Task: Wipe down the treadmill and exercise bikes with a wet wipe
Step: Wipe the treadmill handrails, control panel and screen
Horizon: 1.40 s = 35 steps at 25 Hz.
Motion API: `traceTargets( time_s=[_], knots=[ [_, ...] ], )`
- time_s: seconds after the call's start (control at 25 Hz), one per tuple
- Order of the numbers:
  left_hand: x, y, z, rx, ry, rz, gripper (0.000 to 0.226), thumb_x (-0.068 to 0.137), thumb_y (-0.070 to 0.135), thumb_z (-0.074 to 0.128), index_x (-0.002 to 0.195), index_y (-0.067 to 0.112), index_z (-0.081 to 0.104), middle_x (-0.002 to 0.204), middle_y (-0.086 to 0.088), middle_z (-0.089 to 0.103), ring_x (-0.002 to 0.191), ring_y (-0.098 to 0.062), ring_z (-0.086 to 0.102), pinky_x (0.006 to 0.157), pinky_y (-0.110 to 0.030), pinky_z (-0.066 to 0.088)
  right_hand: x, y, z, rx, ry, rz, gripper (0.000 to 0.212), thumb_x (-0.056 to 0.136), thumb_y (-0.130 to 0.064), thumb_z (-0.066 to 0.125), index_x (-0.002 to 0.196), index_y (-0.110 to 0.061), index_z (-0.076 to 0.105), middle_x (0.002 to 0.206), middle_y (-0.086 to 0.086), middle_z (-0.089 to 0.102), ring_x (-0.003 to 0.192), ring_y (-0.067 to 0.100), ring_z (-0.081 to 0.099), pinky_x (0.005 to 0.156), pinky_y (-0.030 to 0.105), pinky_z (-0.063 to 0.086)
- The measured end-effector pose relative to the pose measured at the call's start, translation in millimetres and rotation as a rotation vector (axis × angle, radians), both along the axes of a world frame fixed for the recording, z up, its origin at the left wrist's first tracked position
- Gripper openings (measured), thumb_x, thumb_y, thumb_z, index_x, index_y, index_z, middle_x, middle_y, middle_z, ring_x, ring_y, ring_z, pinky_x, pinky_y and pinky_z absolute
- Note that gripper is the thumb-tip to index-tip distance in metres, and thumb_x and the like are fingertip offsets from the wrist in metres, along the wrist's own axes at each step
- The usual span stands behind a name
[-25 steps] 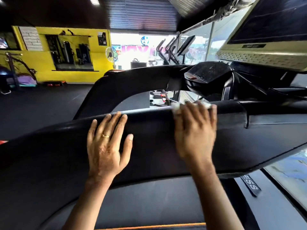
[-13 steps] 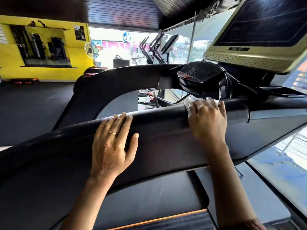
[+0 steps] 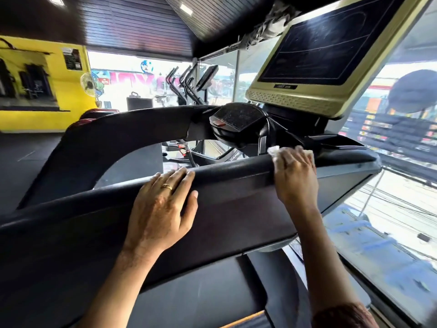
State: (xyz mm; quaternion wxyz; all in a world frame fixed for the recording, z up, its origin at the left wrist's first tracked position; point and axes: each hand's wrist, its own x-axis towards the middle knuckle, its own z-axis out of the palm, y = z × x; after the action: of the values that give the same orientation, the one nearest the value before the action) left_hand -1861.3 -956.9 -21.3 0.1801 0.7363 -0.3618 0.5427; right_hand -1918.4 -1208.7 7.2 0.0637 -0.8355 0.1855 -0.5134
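Slanting up rightward: treadmill handrail (image 3: 231,172), wet wipe (image 3: 273,150) atop.

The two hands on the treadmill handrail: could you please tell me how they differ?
The left hand lies flat on the handrail, empty, wearing a ring. The right hand holds a wet wipe against it, nearer the console. Both rest on the same black rail.

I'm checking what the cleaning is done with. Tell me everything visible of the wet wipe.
The wet wipe is white, thin and crumpled, mostly hidden under the right hand, whose fingers curl over it and press it onto the top of the treadmill's black handrail. Only a bunched corner left of the fingertips and a pale edge at their right show.
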Motion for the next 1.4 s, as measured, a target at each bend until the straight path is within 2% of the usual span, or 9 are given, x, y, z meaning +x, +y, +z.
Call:
traceTargets(
  time_s=[0.12, 0.24, 0.32, 0.44, 0.52, 0.64, 0.84, 1.0, 1.4],
  knots=[
    [-5.9, -31.5, -3.2, 0.008, -0.014, 0.002, 0.039, 0.091, 0.025, 0.045, 0.113, 0.000, 0.067, 0.114, -0.017, 0.066, 0.100, -0.034, 0.065, 0.092, -0.045, 0.043, 0.7, 25.1, -16.3, 0.042, -0.154, 0.094, 0.037, 0.093, -0.020, 0.039, 0.109, 0.002, 0.064, 0.115, 0.018, 0.064, 0.124, 0.039, 0.047, 0.109, 0.052, 0.028],
    [-6.9, -41.1, -5.2, -0.022, -0.031, 0.023, 0.038, 0.092, 0.023, 0.045, 0.113, 0.000, 0.067, 0.114, -0.016, 0.067, 0.102, -0.034, 0.065, 0.091, -0.046, 0.046, -4.4, 64.7, -43.8, -0.199, -0.160, 0.398, 0.034, 0.095, -0.014, 0.044, 0.123, -0.001, 0.060, 0.131, 0.016, 0.057, 0.132, 0.032, 0.042, 0.115, 0.043, 0.023],
    [-6.9, -39.7, -6.2, -0.039, -0.041, 0.016, 0.037, 0.093, 0.023, 0.045, 0.113, 0.000, 0.067, 0.114, -0.016, 0.067, 0.102, -0.034, 0.065, 0.091, -0.046, 0.047, -7.0, 34.8, -53.4, -0.255, -0.188, 0.351, 0.037, 0.098, -0.018, 0.042, 0.130, -0.005, 0.054, 0.140, 0.013, 0.048, 0.136, 0.029, 0.037, 0.113, 0.048, 0.027],
    [-7.8, -40.1, -7.3, -0.055, -0.044, 0.013, 0.036, 0.093, 0.022, 0.046, 0.114, 0.001, 0.067, 0.115, -0.015, 0.066, 0.103, -0.033, 0.065, 0.092, -0.045, 0.047, -8.3, 1.5, -57.5, 0.181, -0.422, 0.195, 0.040, 0.101, -0.020, 0.037, 0.138, -0.005, 0.044, 0.150, 0.009, 0.033, 0.143, 0.027, 0.022, 0.112, 0.058, 0.021],
    [-6.9, -41.2, -7.9, -0.052, -0.054, 0.027, 0.036, 0.094, 0.022, 0.046, 0.115, 0.001, 0.066, 0.117, -0.014, 0.066, 0.104, -0.032, 0.065, 0.092, -0.045, 0.047, -2.3, 40.5, -64.3, 0.137, -0.411, 0.298, 0.042, 0.098, -0.010, 0.041, 0.140, -0.006, 0.040, 0.151, 0.007, 0.030, 0.144, 0.025, 0.017, 0.115, 0.055, 0.017],
    [-5.4, -35.9, -10.2, -0.007, -0.048, 0.032, 0.038, 0.097, 0.024, 0.043, 0.120, 0.001, 0.063, 0.122, -0.014, 0.063, 0.108, -0.032, 0.063, 0.094, -0.047, 0.047, -4.5, 75.3, -91.0, -0.180, -0.255, 0.394, 0.042, 0.098, -0.017, 0.041, 0.139, -0.011, 0.041, 0.149, 0.008, 0.035, 0.142, 0.023, 0.027, 0.116, 0.043, 0.018],
    [-8.2, -25.7, -12.0, 0.050, -0.043, 0.033, 0.039, 0.097, 0.025, 0.045, 0.126, 0.003, 0.059, 0.129, -0.014, 0.058, 0.116, -0.031, 0.058, 0.100, -0.046, 0.043, 0.8, 64.4, -71.8, 0.178, -0.370, 0.311, 0.041, 0.101, -0.020, 0.036, 0.139, -0.006, 0.042, 0.150, 0.011, 0.031, 0.144, 0.030, 0.018, 0.118, 0.046, 0.013],
    [-8.7, -0.8, -20.2, 0.032, -0.036, 0.039, 0.039, 0.094, 0.026, 0.048, 0.125, 0.004, 0.060, 0.131, -0.015, 0.057, 0.119, -0.031, 0.056, 0.103, -0.045, 0.040, 0.1, 104.0, -71.2, -0.116, -0.253, 0.461, 0.040, 0.096, -0.020, 0.044, 0.132, -0.005, 0.052, 0.142, 0.015, 0.045, 0.138, 0.032, 0.033, 0.116, 0.046, 0.020],
    [17.1, 143.9, -35.3, 0.005, 0.029, 0.116, 0.043, 0.095, 0.032, 0.044, 0.121, 0.004, 0.063, 0.122, -0.014, 0.063, 0.109, -0.032, 0.061, 0.094, -0.045, 0.045, 38.3, 223.4, -33.5, -0.053, -0.176, 0.209, 0.033, 0.094, -0.023, 0.042, 0.102, -0.008, 0.071, 0.108, 0.008, 0.069, 0.112, 0.033, 0.058, 0.104, 0.048, 0.034]
  ],
)
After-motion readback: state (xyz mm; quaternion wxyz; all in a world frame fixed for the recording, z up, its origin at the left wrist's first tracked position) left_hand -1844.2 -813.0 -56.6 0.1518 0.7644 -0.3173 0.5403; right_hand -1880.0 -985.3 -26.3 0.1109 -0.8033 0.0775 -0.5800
